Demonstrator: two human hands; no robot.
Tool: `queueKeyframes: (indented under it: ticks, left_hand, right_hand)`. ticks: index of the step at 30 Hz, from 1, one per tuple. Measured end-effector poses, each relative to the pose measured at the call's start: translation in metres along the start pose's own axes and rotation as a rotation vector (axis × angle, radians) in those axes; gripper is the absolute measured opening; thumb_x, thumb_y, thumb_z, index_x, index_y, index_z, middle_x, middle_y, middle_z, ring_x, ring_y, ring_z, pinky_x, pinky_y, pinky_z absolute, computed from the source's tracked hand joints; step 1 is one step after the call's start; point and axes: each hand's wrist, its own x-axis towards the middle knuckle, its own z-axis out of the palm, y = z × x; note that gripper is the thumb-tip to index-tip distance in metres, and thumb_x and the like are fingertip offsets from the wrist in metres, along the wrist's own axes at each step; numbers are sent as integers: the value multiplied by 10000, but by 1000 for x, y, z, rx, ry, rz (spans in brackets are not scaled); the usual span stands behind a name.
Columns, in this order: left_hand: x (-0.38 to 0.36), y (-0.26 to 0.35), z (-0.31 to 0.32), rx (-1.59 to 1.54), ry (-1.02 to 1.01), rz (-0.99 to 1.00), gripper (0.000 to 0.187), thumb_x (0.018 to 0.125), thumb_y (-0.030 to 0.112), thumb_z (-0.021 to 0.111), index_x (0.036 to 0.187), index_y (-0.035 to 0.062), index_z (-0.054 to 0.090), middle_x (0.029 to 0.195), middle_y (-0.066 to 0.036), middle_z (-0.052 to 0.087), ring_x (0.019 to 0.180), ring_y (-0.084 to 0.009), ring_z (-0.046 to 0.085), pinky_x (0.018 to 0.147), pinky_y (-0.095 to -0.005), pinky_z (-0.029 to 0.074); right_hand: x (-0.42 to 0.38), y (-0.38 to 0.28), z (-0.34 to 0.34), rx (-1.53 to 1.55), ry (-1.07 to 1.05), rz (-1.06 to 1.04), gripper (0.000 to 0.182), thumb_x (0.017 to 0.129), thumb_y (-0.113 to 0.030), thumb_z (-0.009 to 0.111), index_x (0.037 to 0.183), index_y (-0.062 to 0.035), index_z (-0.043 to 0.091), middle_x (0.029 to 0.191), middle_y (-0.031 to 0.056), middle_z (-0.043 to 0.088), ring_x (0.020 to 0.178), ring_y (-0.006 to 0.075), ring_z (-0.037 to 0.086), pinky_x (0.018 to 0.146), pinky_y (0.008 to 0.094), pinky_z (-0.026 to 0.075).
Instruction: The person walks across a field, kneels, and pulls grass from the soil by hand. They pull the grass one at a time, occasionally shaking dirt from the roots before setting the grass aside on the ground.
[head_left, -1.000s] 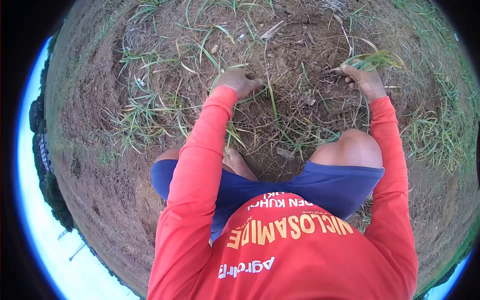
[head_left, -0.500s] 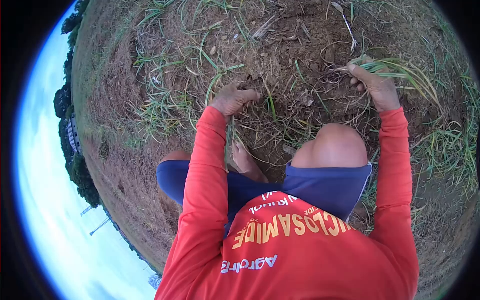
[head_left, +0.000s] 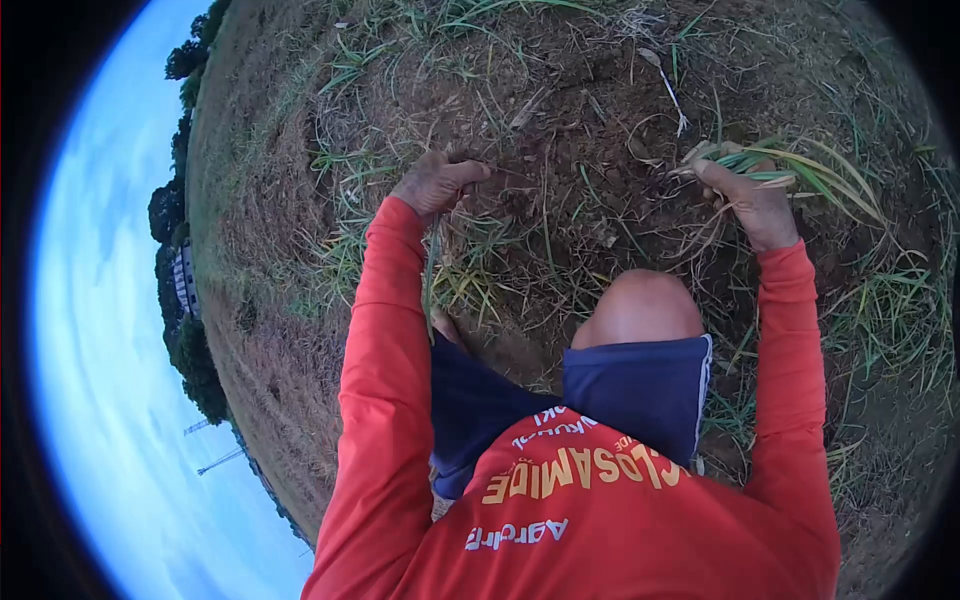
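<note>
My right hand (head_left: pixel 750 198) is closed around a bunch of onion-like plants (head_left: pixel 815 175). Their long green and yellowing leaves trail to the right, and pale ends stick out left of the thumb. My left hand (head_left: pixel 440 185) is closed too, thumb pressed to the fingers, low over the soil. Narrow green leaves (head_left: pixel 430 265) hang under it and seem to be in its grip; their upper part is hidden by the palm. Between both hands lies brown soil (head_left: pixel 560 190) with thin dry roots and stems.
A pale withered stalk (head_left: pixel 668 90) lies beyond my right hand. Green tufts (head_left: pixel 900 310) grow at the right, and more grass (head_left: pixel 350 165) stands at the left. My bent knee (head_left: pixel 640 310) is close below the hands. Trees and a building (head_left: pixel 185 280) line the far field edge.
My left hand has moved left and slightly away from me, still closed. The right hand keeps its bunch in nearly the same place. My view and body have shifted, and my left knee is now hidden.
</note>
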Motion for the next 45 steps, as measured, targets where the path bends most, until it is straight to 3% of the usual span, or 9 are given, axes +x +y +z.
queueKeyframes:
  ticks: [7,11,20,24,26,30,35,39,45]
  left_hand:
    - [-39,64,11,-477,-99,49,235,887,206,746,1047,42,692,752,14,626,508,-34,425,451,-225,280]
    - [12,40,42,-28,-30,114,332,902,213,757,1158,20,670,743,25,603,574,-45,474,485,-215,323]
    - [-5,99,100,-879,-253,284,187,975,233,726,1053,73,671,807,8,643,617,-70,537,482,-213,344]
    - [22,89,113,-1188,-349,290,181,973,240,731,1028,76,677,836,-20,669,619,-74,526,486,-208,359]
    - [44,65,83,-1311,-489,302,189,966,238,740,1031,71,678,857,-27,678,636,-75,526,489,-207,364]
    - [62,21,42,-561,-193,394,216,972,256,718,1065,72,651,851,-22,671,651,-64,519,515,-210,386]
    - [46,-22,2,-885,-525,403,263,937,295,749,1068,92,644,859,5,661,695,-68,568,518,-212,379]
    - [80,-61,-13,-941,-8,189,754,823,499,760,1220,-130,635,1064,-234,715,1034,-343,666,929,-448,511]
    - [103,-121,-126,-953,230,173,525,855,439,712,959,-75,698,769,-153,687,762,-296,694,720,-405,518]
  right_hand:
    - [-25,-16,6,243,-1,36,245,919,-249,767,1058,-55,711,833,-19,671,693,55,623,574,202,476]
    - [-37,-8,26,437,40,39,287,943,-214,756,1147,-39,656,936,19,701,775,84,665,632,226,529]
    - [-16,-29,97,685,237,-207,322,987,-189,714,1248,-25,621,1104,63,710,988,136,693,870,286,577]
    - [-19,-35,126,-166,225,-303,351,930,-155,738,1235,-4,652,1137,62,697,1002,120,658,876,314,551]
    - [-16,-16,123,-133,263,-243,391,915,-123,725,1268,19,636,1105,75,706,963,134,671,839,294,561]
    - [-21,-14,122,-120,476,35,378,948,-150,716,1274,25,641,1030,45,704,875,89,662,715,228,565]
    - [1,-105,234,-388,449,58,337,955,-190,691,1229,5,669,977,26,689,853,101,651,704,249,577]
    - [63,-121,307,-749,259,156,309,922,-221,690,1151,-16,726,1004,88,726,874,156,690,753,325,579]
    - [193,-107,353,-1409,164,121,488,857,-372,740,1218,-45,723,1174,203,732,1088,375,691,961,428,535]
